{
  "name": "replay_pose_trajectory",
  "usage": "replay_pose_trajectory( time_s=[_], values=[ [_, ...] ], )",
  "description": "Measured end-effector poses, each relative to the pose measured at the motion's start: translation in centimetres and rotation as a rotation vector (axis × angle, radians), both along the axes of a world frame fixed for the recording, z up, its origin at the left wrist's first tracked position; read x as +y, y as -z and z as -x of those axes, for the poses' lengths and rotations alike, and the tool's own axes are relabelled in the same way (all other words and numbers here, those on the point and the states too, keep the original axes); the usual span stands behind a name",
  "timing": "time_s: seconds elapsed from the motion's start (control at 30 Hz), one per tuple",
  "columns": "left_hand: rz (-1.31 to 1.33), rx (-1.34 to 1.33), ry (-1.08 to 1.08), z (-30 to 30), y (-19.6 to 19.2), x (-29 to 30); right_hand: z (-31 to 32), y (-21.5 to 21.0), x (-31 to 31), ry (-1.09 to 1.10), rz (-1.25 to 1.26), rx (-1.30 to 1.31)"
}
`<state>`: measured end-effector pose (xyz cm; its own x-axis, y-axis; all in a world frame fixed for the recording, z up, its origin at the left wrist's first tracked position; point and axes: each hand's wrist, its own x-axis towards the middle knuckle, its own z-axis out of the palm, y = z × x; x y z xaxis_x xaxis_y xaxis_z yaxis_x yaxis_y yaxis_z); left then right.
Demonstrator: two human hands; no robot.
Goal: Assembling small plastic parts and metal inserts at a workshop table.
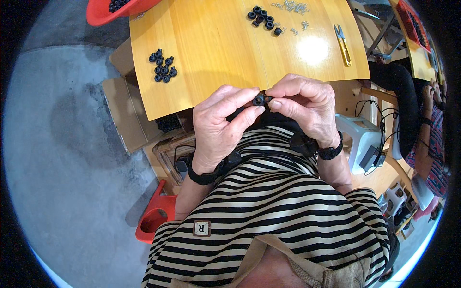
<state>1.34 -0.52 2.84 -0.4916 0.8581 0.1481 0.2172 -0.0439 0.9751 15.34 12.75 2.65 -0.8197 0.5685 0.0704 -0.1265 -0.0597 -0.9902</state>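
Small black part is pinched between the left hand's thumb and forefinger, its right end pinched by the right hand's, at the near edge of a yellow wooden table bearing clustered black pieces and yellow-handled snips.

this looks like a workshop: the wooden worktable at twelve o'clock carries piles of small black parts and yellow-handled snips; a red basin at eleven holds more; bare concrete floor spreads at nine; toward three, another person sits beside a second table.
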Motion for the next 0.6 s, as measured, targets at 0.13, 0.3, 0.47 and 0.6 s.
replay_pose_trajectory(
  time_s=[0.13,0.3,0.47,0.6],
  values=[
    [0.003,0.010,-0.012,-0.01,-0.20,0.00,0.12,-0.15,0.18,0.000,-0.088,0.012],
    [-0.018,0.061,-0.027,0.09,-0.05,0.13,0.11,-0.18,0.18,0.011,-0.132,0.000],
    [0.020,0.052,-0.007,0.01,-0.22,0.00,0.11,-0.06,0.17,0.017,-0.136,-0.014],
    [0.022,0.117,-0.016,0.05,-0.63,0.08,0.20,-0.26,0.24,0.015,-0.190,-0.029]
  ],
)
